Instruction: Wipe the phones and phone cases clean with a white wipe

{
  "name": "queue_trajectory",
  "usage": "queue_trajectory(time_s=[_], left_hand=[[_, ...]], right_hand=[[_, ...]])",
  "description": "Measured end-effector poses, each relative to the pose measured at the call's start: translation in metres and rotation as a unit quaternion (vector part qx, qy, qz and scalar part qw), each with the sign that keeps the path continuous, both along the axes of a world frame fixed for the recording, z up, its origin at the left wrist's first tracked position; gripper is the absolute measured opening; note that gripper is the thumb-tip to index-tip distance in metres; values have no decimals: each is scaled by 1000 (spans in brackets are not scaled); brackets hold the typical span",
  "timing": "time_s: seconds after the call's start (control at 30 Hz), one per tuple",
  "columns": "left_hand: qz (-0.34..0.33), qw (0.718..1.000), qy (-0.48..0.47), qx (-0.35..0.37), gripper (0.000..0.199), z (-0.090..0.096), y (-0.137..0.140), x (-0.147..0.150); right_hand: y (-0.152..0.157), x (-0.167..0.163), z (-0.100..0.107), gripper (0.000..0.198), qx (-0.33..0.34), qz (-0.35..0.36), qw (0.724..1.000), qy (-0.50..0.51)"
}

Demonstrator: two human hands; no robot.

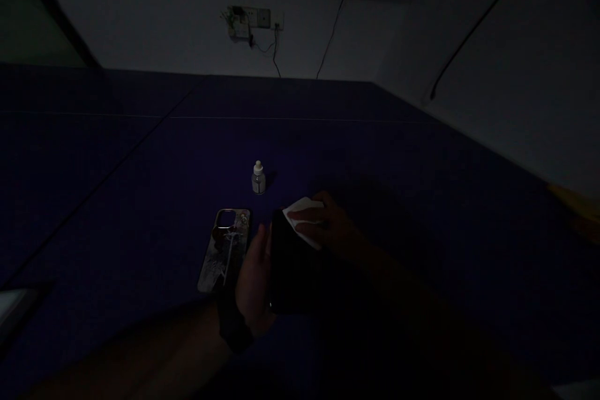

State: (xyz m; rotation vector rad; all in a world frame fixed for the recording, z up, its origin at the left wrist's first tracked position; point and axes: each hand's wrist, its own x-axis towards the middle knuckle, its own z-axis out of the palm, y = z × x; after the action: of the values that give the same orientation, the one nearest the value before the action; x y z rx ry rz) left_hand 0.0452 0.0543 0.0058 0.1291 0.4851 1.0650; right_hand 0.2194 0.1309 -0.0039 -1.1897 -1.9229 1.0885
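In the dim head view my left hand (254, 284) grips a dark phone (290, 278) along its left side, the thumb lying at the edge. My right hand (330, 225) presses a white cloth or wipe (304, 205) onto the top end of the phone, fingers bent over it. To the left of my left hand, a patterned phone case (225, 253) with a camera cutout lies on the dark blue surface. Beyond the phone a small clear bottle (258, 180) with a white cap stands upright. Shadow hides the phone's right side.
The dark blue surface (187, 162) reaches back to a pale wall with sockets (255, 17) and hanging cables. A pale-topped object (16, 306) sits at the left edge, and something yellow (574, 203) shows at the right.
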Motion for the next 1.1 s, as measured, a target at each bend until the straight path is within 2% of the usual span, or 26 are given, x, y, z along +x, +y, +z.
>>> queue_trajectory(time_s=[0.13, 0.3, 0.43, 0.53, 0.7, 0.77, 0.9, 1.03, 1.1], left_hand=[[3, 1000, -2, 2, 57, 0, 0, -1], [-2, 1000, 15, -4, 55, 6, -1, -2], [-6, 1000, 17, -10, 55, 7, -1, -2], [-5, 1000, 13, -27, 53, 8, -1, -1], [11, 999, 5, -36, 52, 13, 0, 2], [10, 999, 5, -40, 52, 15, 1, 2], [4, 999, 0, -38, 53, 14, 2, 0], [2, 999, 8, -32, 51, 10, 1, -1], [-2, 1000, 6, -31, 52, 8, 0, -2]], right_hand=[[-3, -5, -2, 29, 19, 36, 999, -8], [-6, 4, -3, 32, 141, -11, 990, -29], [-6, 3, -4, 28, 190, 15, 981, -35], [-3, -1, -9, 28, 176, 43, 983, -3], [-2, -8, -17, 30, 85, 7, 995, 46], [-3, -10, -16, 29, 63, 13, 997, 49], [-4, -7, -8, 26, 52, 62, 996, 39], [-3, 6, -1, 27, 38, 27, 998, 37], [-4, 7, 1, 27, 37, 44, 998, 28]])
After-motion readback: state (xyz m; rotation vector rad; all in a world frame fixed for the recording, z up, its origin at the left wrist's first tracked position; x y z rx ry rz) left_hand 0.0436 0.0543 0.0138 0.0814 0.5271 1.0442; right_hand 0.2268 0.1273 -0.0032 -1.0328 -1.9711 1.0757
